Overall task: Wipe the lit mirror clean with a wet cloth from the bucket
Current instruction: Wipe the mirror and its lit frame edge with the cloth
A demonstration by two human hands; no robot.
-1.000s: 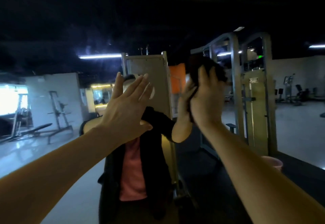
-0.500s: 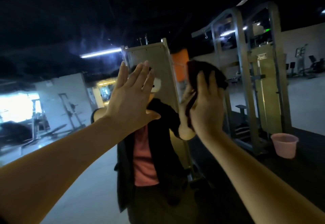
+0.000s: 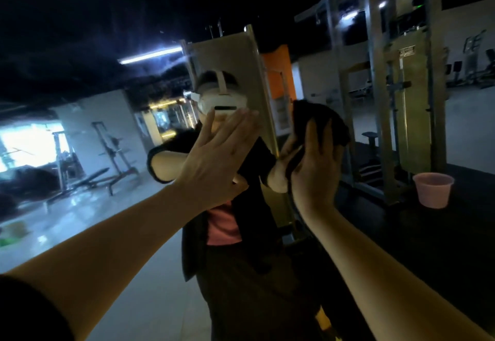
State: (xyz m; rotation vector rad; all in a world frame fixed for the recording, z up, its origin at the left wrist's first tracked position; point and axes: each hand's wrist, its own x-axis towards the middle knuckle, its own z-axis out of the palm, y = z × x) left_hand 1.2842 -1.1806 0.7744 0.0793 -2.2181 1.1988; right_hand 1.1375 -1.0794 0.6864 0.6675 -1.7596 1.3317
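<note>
Right hand (image 3: 313, 172) presses a dark cloth (image 3: 320, 123) flat against the mirror (image 3: 80, 32), fingers spread over the cloth with its bunched top sticking out above the fingertips. Left hand (image 3: 214, 158) is raised just left of it, fingers straight and together, palm toward the glass; whether it touches the glass cannot be told. Between and behind the two hands is the person's own reflection, in a dark jacket over a pink top, wearing a white headset (image 3: 219, 99). Right of the hands, reflected on the dark floor, stands a pink bucket (image 3: 433, 190), beside a tall metal gym frame (image 3: 401, 86). Compared with half a second ago, both hands sit lower against the reflection, so the headset now shows above the left fingertips, and the view is tilted further. Far left, a bright window, a weight bench (image 3: 91, 180) and a pale glossy floor appear; a strip light (image 3: 150, 55) glows under the black ceiling.
</note>
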